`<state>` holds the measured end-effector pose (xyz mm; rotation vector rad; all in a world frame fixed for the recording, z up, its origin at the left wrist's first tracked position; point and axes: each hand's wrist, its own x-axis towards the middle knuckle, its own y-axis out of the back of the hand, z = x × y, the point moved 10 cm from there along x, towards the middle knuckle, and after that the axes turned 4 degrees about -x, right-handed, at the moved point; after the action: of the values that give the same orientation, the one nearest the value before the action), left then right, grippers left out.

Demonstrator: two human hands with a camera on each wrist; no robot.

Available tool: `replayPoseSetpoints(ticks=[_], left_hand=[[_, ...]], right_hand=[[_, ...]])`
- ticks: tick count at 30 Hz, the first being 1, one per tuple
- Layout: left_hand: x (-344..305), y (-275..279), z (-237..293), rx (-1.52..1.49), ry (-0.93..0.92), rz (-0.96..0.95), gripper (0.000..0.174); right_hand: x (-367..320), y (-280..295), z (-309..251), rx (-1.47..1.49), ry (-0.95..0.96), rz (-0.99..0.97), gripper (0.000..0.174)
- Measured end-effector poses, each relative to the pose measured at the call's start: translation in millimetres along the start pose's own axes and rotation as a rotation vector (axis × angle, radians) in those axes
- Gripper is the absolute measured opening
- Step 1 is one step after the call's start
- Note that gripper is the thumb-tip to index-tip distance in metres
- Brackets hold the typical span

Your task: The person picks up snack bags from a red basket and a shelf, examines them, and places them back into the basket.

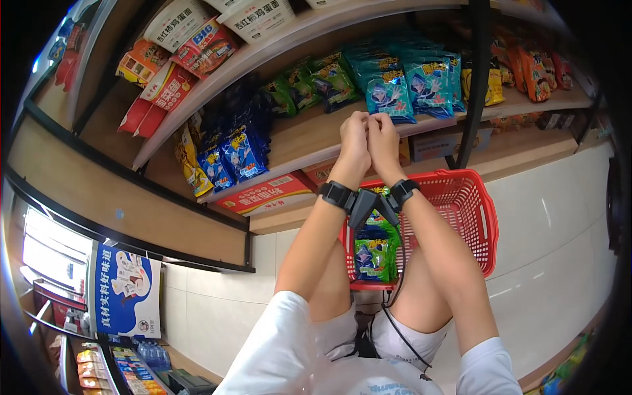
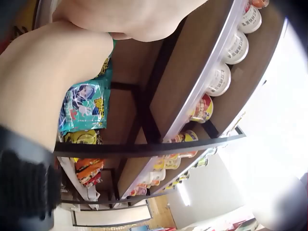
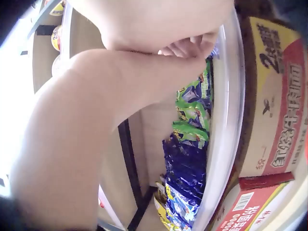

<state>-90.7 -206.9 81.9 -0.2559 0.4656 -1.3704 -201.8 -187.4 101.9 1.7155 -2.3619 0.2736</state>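
My left hand (image 1: 354, 141) and right hand (image 1: 384, 139) are held together, side by side, at the front edge of the middle shelf. Both hands have curled fingers, and nothing shows between them. Just beyond the fingertips stand teal snack bags (image 1: 390, 92) in a row. Curled fingers (image 3: 185, 48) show under the hand at the top of the right wrist view. Below the forearms, a red shopping basket (image 1: 488, 227) sits on the floor between the legs. Inside it lie green snack bags (image 1: 373, 258) and a dark blue one, partly hidden by the wrist cameras.
Green bags (image 1: 334, 82) and blue bags (image 1: 243, 151) stand left of the teal ones; yellow bags (image 1: 484, 82) and orange bags (image 1: 530, 72) are to the right. A black shelf post (image 1: 475, 99) rises beside the teal bags. Noodle tubs (image 1: 257, 20) fill the upper shelf. A red carton (image 1: 266, 194) lies below.
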Motion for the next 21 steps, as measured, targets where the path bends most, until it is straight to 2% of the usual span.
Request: replayPoseSetpoints(ticks=[2,5,9,11,15,16,21], left_hand=[[11.7,-0.3,-1.6,-0.063,0.069,0.018,0.033],[28.8,20.8,14.1,-0.032,0.011,0.143,0.031],[47.2,54.7,44.1,0.076,-0.128,0.08,0.03],[55.6,82.1,55.7,0.103,-0.212,0.121,0.032],[76.0,113.8,70.1,-0.097,-0.244,0.028,0.039],[79.2,117.5,71.7,-0.147,-0.255,0.001,0.04],[106.6,128.5,79.5,-0.355,-0.177,-0.066,0.05]], right_hand=[[1.5,2.6,-1.1,0.0,0.025,-0.027,0.023],[7.1,5.1,12.4,-0.062,0.122,-0.028,0.02],[17.2,-7.8,15.3,-0.04,0.106,-0.087,0.02],[23.4,-18.6,8.4,0.007,0.11,-0.122,0.021],[45.7,-51.0,12.5,0.057,0.079,-0.201,0.025],[50.8,-59.0,9.9,-0.008,0.069,-0.25,0.028],[79.5,-94.8,0.6,-0.156,0.118,-0.263,0.036]])
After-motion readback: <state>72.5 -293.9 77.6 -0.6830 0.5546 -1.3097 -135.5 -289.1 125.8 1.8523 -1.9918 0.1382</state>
